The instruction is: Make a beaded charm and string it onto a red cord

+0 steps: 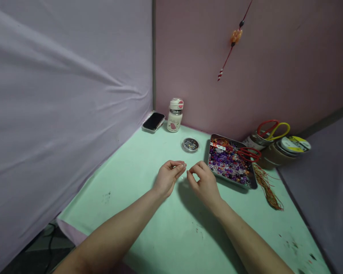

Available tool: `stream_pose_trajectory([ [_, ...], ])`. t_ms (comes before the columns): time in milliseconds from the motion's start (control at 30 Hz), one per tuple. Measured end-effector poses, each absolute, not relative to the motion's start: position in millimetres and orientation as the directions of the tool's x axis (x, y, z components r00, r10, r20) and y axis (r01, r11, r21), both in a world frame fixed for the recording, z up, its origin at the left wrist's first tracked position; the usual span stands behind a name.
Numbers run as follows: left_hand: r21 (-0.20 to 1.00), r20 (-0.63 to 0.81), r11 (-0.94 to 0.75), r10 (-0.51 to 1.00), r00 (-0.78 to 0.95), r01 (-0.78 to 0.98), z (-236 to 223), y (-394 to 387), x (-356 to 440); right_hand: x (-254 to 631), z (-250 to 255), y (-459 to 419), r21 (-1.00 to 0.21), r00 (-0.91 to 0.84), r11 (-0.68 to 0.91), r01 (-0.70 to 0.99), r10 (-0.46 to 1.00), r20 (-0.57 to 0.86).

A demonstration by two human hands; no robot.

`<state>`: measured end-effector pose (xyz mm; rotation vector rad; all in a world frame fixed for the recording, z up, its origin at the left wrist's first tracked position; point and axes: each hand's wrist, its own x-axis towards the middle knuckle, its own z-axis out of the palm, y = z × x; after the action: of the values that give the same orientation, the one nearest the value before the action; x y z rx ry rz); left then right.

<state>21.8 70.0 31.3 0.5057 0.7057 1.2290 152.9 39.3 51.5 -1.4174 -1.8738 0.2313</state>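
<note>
Pinching a tiny clear thing (185, 165) just below the frame's middle, the left hand (166, 178) faces the right hand (205, 187). Right thumb and finger curl close; I cannot tell if they hold anything.

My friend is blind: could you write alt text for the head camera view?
A person's left hand pinches a tiny clear object beside the right hand, whose thumb and forefinger form a ring, above a pale green table. To the right is a tray of colorful beads; farther back, a round container, a white bottle and a phone.
</note>
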Motion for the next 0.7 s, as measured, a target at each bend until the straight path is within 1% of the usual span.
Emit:
stream_pose_trajectory([
  [167, 0.704, -0.223, 0.277, 0.961, 0.166, -0.654, 31.3, 67.9, 23.8, 152.1, 50.0, 39.1, -0.493, -0.125, 0.370, 0.788, 0.879, 0.459],
  [400, 0.718, -0.194, 0.262, 0.965, 0.176, -0.645, 28.9, 67.2, 24.3, 153.3, 50.5, 38.3, -0.471, -0.129, 0.351, 0.810, 0.889, 0.440],
  [700, 0.729, -0.201, 0.271, 0.963, 0.182, -0.628, 26.7, 65.4, 26.1, 154.7, 53.6, 36.8, -0.440, -0.138, 0.329, 0.835, 0.901, 0.411],
])
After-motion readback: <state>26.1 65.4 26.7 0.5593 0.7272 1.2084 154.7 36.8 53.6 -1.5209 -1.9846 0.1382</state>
